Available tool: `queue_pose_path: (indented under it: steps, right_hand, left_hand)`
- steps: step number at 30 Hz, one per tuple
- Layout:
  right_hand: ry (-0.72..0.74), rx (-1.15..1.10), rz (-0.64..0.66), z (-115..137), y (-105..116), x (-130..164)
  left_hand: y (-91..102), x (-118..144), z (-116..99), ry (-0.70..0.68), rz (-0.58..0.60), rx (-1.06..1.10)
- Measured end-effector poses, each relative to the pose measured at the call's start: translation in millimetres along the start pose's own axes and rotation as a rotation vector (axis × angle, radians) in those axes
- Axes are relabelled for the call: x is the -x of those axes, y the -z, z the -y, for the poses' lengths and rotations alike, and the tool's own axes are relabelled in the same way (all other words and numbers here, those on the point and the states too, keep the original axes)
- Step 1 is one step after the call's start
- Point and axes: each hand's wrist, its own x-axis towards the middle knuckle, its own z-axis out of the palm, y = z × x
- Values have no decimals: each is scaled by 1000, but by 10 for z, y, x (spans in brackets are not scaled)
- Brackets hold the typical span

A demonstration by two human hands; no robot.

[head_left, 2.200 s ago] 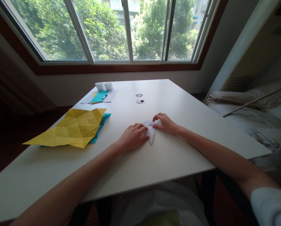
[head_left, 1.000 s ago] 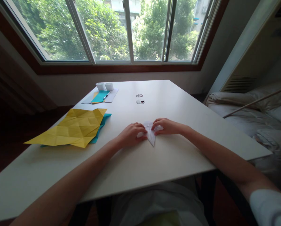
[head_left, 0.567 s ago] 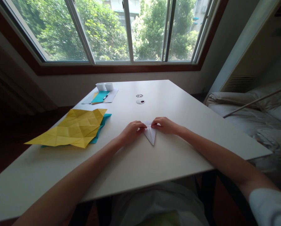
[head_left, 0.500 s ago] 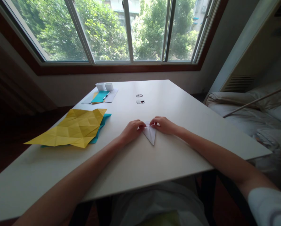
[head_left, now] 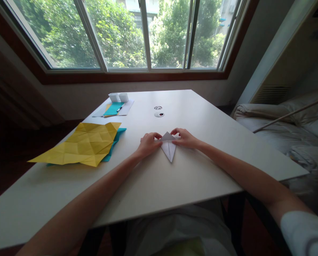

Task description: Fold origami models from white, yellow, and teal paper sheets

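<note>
A small white folded paper (head_left: 169, 148) lies in front of me on the white table, kite-shaped, its long point toward me. Its top corner stands up as a greyish, shaded triangle above a crosswise crease. My left hand (head_left: 149, 143) pinches the paper's left corner between thumb and fingers. On the opposite side, my right hand (head_left: 186, 138) grips the right corner the same way. A crease line runs down the paper's middle. The fingertips hide both side corners.
To the left, a creased yellow sheet (head_left: 86, 144) lies over a teal sheet (head_left: 118, 137). Farther back are more papers with a pen (head_left: 121, 107) and two small white containers (head_left: 118, 97). Two round stickers or discs (head_left: 159, 114) lie on the table (head_left: 201, 121) beyond my hands.
The paper's upper triangle, earlier flattened or covered by my fingers, now shows raised between my hands. Both hands have moved slightly away from me, and the fingers are higher.
</note>
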Motion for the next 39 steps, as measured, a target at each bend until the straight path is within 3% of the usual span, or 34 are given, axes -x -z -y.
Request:
queue_pose_path:
  steps: [5, 10, 13, 19, 27, 39]
  right_hand:
    - [107, 3, -12, 15, 10, 20]
    - [314, 219, 67, 45, 101, 100]
    - [393, 301, 123, 84, 139, 147]
    - [372, 403, 137, 180, 149, 172]
    - [246, 434, 173, 233, 246, 167]
    - [301, 330, 149, 215, 209, 175]
  left_hand:
    - [13, 2, 17, -138, -32, -8]
    - [76, 83, 18, -432, 43, -288]
    - [117, 160, -47, -525, 108, -435]
    - [154, 255, -171, -510, 149, -577]
    - [190, 272, -112, -457, 185, -590]
    - [151, 252, -91, -491, 159, -550]
